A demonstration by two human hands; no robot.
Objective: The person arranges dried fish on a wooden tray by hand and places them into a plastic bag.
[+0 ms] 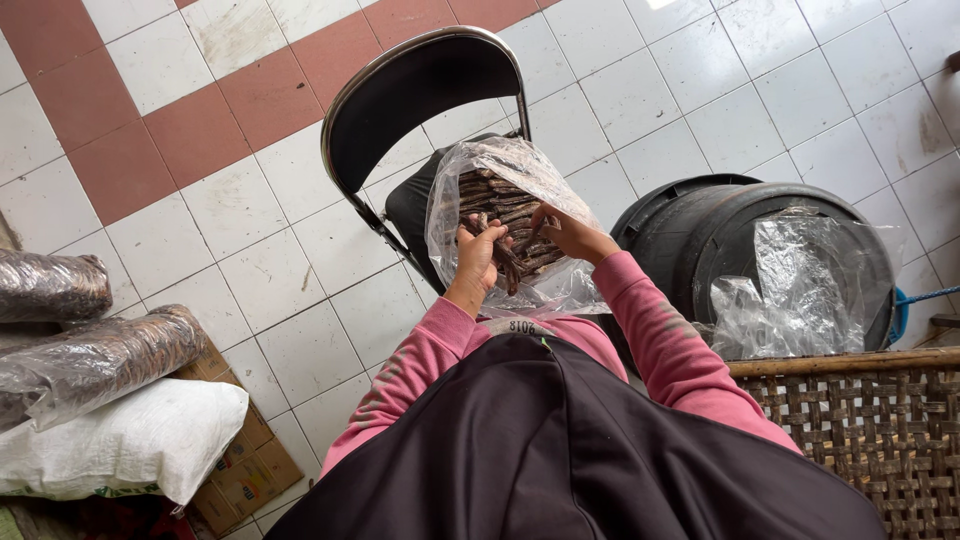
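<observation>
While both hands point(478, 255) point(570, 232) hold | brown sticks point(505, 205) | clear bag point(455, 190)

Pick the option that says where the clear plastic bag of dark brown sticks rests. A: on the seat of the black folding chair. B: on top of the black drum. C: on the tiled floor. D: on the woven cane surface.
A: the clear plastic bag of dark brown sticks sits on the black folding chair, with the left hand and right hand at its opening.
</observation>
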